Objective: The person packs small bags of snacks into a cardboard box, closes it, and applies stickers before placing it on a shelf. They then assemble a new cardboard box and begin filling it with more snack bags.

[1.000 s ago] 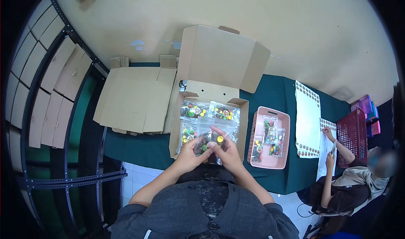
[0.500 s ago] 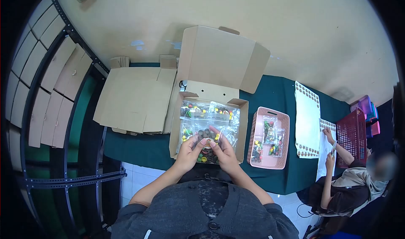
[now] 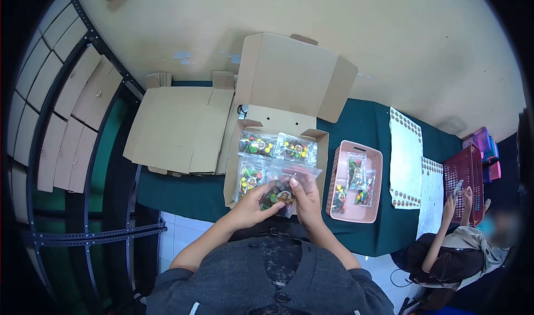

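Observation:
Between my two hands is a clear plastic bag (image 3: 271, 195) of dark and green candies with a round label. My left hand (image 3: 251, 205) grips its lower left side, thumb on the front near the label. My right hand (image 3: 307, 202) holds its right side, thumb pressed on the plastic near the top. The bag is tilted over the front of an open cardboard box (image 3: 321, 156). Inside the box lie several similar bags, among them a candy bag (image 3: 296, 150) at the back right and another candy bag (image 3: 250, 176) at the left.
A pink basket (image 3: 375, 173) with several candy bags stands to the right. Flat cardboard boxes (image 3: 172, 129) are stacked at the left. Sticker sheets (image 3: 405, 159) lie farther right, near a red basket (image 3: 467, 170). A co-worker (image 3: 450, 254) sits there holding a small packet.
The bag in my hands has turned and tilted toward the right, and my right hand has shifted slightly right. The co-worker's hands have moved away from the sticker sheet toward the red basket.

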Demonstrator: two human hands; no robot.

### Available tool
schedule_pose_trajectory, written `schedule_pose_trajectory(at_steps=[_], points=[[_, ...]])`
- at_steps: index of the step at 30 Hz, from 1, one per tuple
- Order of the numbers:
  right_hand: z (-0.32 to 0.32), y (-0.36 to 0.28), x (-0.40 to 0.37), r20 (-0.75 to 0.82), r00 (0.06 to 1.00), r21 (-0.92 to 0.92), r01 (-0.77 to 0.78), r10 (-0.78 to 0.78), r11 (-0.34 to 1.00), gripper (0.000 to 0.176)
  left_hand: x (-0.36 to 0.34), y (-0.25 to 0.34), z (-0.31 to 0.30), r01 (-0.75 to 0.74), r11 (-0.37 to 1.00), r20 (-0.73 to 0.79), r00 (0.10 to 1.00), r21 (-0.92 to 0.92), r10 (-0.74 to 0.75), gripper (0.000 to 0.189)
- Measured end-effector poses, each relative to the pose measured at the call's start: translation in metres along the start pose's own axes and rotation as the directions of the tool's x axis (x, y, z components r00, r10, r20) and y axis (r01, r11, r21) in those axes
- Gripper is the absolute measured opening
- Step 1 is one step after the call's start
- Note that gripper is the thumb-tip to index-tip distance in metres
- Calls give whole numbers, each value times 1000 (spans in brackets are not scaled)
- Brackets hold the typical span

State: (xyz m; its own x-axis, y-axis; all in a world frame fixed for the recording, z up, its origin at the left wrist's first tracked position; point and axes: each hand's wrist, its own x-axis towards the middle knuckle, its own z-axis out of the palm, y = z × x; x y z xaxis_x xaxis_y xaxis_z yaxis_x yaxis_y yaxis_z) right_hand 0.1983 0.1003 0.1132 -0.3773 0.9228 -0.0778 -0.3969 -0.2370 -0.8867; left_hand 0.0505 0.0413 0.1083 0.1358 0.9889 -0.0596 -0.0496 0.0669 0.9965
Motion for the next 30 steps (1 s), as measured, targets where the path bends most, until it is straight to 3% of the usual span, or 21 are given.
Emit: schedule_pose_trajectory(at_steps=[4,6,7,9,10,12,14,16,17,19,20,23,24,25,26,28,29,30], points=[[-17,11,1,-54,998,-50,30,-33,998,22,4,-1,-8,-6,996,18,1000,91,4,50],[-16,9,2,-43,998,-58,43,-45,997,15,6,-6,-6,-107,979,-150,980,174,134,50],[-14,6,2,-42,998,-58,43,-45,997,15,7,-5,-6,-107,979,-151,979,175,134,50],[-9,-4,-1,96,993,-397,103,-70,912,13,11,3,-8,-155,986,-241,956,68,167,34],[-10,-4,-2,96,993,-398,102,-69,912,13,11,2,-11,-154,986,-241,956,67,166,34],[-11,-3,-3,123,988,-444,-34,98,895,16,12,1,-19,-21,999,-230,973,27,27,15],[-21,-6,1,209,972,-469,3,107,883,18,12,7,-20,-39,999,-276,960,24,44,11],[-30,-13,3,290,950,-487,39,120,872,21,7,5,-34,-50,987,-129,989,150,69,14],[-33,-18,2,353,920,-502,35,168,864,22,5,6,-39,-47,988,-129,989,149,66,14],[-41,-22,3,456,855,-545,49,247,837,26,5,15,-47,-18,988,54,999,152,10,14],[-41,-22,2,454,856,-544,47,247,838,26,6,15,-46,-17,988,55,998,152,8,14],[-31,-20,2,317,933,-592,52,173,804,27,12,17,-39,-18,993,-51,998,113,24,19],[-24,-22,5,244,969,-619,185,-37,763,26,16,22,-33,-126,957,-266,944,263,198,24],[-19,-23,6,175,952,-655,303,-250,693,26,18,24,-30,-188,885,-436,815,425,382,30],[-18,-21,7,178,952,-654,304,-250,693,26,18,22,-30,-188,885,-437,814,426,383,30],[-20,-14,7,267,871,-731,462,-412,502,32,15,21,-26,-218,898,-189,933,383,307,44],[-16,-13,7,343,847,-758,506,-407,413,41,12,22,-13,-232,907,-165,938,352,304,51],[-11,-12,5,342,847,-758,505,-407,414,41,11,16,-3,-231,907,-164,939,352,303,51]])
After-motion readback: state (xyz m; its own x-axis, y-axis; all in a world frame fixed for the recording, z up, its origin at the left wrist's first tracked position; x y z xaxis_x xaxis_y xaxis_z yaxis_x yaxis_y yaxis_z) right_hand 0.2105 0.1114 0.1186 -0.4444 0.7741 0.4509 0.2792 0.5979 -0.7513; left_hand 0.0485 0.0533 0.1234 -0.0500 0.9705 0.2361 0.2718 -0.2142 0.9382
